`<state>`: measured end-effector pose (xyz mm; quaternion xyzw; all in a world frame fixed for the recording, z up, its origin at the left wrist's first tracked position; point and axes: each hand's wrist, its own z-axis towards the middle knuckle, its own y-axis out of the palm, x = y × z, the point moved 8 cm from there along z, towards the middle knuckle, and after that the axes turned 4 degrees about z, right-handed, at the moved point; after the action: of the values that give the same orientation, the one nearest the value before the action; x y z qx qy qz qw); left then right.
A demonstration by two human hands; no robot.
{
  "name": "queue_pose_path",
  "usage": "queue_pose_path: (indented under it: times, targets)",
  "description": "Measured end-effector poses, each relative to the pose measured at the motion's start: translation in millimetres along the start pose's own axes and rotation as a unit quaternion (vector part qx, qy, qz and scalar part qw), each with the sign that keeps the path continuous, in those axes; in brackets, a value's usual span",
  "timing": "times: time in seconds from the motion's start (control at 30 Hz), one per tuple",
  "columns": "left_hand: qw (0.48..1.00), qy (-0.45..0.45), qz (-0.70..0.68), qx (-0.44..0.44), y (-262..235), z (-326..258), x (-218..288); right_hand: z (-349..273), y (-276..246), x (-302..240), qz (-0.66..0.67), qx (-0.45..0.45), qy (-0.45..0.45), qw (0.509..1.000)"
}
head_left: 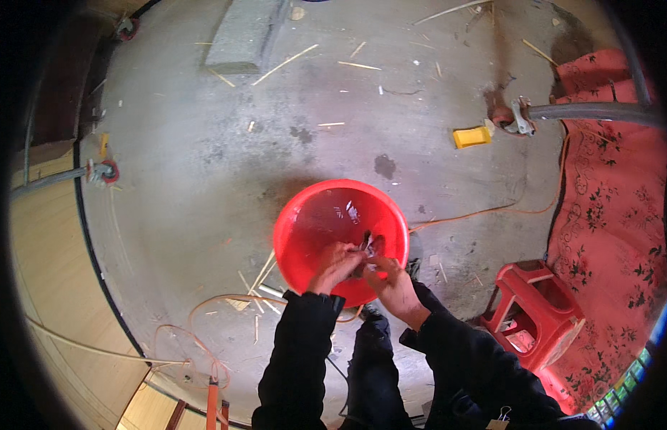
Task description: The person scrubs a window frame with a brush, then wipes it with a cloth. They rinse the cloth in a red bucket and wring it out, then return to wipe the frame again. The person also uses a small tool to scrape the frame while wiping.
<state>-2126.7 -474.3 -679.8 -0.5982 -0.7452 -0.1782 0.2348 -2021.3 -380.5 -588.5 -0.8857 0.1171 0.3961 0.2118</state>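
Red tub (284, 247) is smooth plastic, pretty glossy, with wet-looking glints inside. The small dark thing in the fingers (388, 268) has some shiny spots, but it's too blurred to call the material. Floor (226, 150) looks like matt concrete, rough and blotchy, with splinters of pale bare wood (284, 64) on it. Stool (540, 315) is red plastic, kinda scuffed. Yellow tray (472, 137) looks plastic too. Floral red sheet (613, 193) reads as creased cloth, sleeves (297, 351) are matt black fabric, and the pole (591, 111) is dull grey metal.
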Motion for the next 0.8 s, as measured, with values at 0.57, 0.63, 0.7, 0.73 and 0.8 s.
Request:
queue_pose_path:
  times: [0.57,0.63,0.7,0.73,0.8]
  targets:
    - [0.954,0.006,-0.204,0.218,-30,-122,32,66,72,15,0.579,-0.118,0.194,0.783]
    - [0.937,0.031,-0.180,0.298,-25,-105,35,66,70,27,0.577,-0.056,0.237,0.780]
    - [0.917,0.061,-0.122,0.374,-26,-92,38,65,71,37,0.551,-0.015,0.276,0.788]
    - [0.909,0.028,-0.008,0.416,-29,-85,37,68,70,36,0.548,-0.012,0.255,0.796]
    - [0.886,0.021,0.013,0.462,-32,-69,29,72,69,39,0.530,0.013,0.245,0.812]
